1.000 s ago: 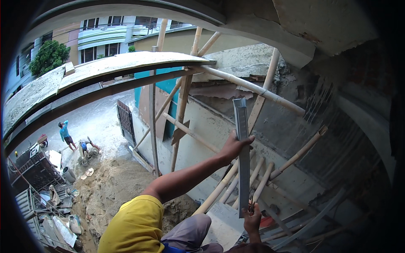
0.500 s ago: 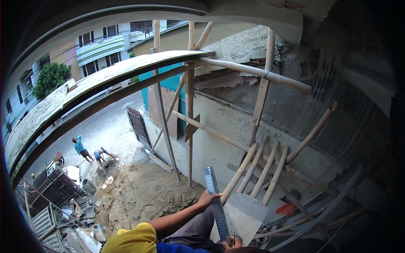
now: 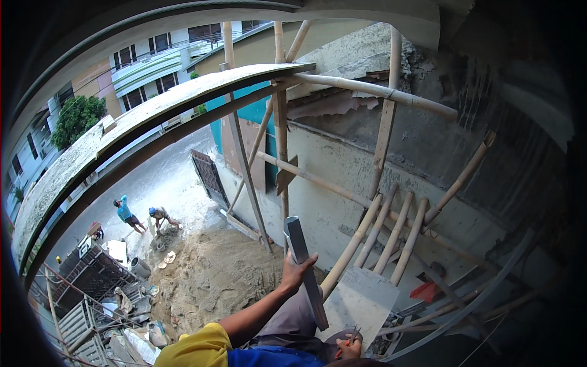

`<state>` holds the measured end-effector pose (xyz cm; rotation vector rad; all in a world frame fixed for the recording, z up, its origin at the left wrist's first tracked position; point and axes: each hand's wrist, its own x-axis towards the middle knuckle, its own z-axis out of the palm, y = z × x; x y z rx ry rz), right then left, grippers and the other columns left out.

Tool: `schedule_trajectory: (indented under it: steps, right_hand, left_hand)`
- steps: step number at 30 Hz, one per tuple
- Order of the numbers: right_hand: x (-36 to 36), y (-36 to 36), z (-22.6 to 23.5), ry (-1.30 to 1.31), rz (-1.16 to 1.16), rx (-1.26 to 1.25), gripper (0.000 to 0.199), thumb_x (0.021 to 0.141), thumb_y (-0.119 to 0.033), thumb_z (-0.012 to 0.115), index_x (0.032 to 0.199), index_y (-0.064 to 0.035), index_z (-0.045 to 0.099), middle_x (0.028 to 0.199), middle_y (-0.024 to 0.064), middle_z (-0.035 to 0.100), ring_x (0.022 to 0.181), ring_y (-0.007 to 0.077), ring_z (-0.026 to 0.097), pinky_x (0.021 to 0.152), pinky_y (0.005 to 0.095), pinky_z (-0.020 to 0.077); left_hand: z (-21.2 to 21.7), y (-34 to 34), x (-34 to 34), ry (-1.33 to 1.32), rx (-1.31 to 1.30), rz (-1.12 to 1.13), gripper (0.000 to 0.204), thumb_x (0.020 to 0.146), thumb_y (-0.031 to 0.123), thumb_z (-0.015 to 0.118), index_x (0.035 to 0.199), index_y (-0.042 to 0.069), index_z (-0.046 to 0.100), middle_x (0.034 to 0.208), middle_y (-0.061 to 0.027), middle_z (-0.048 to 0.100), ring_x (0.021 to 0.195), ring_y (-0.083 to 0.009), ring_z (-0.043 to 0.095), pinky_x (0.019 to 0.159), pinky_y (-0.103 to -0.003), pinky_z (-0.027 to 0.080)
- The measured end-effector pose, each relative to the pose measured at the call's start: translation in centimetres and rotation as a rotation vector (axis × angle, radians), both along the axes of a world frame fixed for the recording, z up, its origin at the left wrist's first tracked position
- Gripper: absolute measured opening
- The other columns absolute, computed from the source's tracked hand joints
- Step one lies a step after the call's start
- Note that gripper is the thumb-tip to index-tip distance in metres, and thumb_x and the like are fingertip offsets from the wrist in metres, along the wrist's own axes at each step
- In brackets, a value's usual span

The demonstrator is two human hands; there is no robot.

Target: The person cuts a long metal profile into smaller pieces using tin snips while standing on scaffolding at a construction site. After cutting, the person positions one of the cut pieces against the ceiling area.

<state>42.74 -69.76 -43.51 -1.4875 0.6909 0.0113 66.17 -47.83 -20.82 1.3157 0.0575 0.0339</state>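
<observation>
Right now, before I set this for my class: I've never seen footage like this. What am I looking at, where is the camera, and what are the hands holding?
There is no machine. One wide camera worn on a person's head looks down, and it bends straight edges. The left hand grips a long grey metal bar. The right hand holds what seems to be a small orange-handled tool. Beyond stand bamboo scaffold poles, and far below lies a sand heap.
</observation>
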Motion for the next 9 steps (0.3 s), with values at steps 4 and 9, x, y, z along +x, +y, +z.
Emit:
schedule_trajectory:
  steps: [4,9]
  right_hand:
    - [-2.2,0.0,-6.1,0.228,0.058,-0.024,0.047,0.07,-0.001,0.077,0.111,0.002,0.053,0.084,0.01,0.068,0.061,0.0134,0.062,0.059,0.0283,0.0516]
    - [-3.5,0.8,-6.0,0.308,0.174,0.11,0.052,0.071,-0.001,0.076,0.118,-0.0011,0.052,0.086,0.0106,0.069,0.064,0.0161,0.064,0.062,0.0318,0.0542]
  left_hand:
    - [4.8,0.5,1.0,-0.196,-0.016,0.106,0.039,0.077,0.016,0.08,0.096,0.006,0.047,0.076,-0.0005,0.054,0.066,-0.0097,0.056,0.059,-0.025,0.047]
    - [7.9,0.7,1.7,-0.398,0.112,0.139,0.037,0.075,0.011,0.078,0.096,0.005,0.049,0.079,-0.0005,0.057,0.071,-0.0089,0.057,0.063,-0.025,0.047]
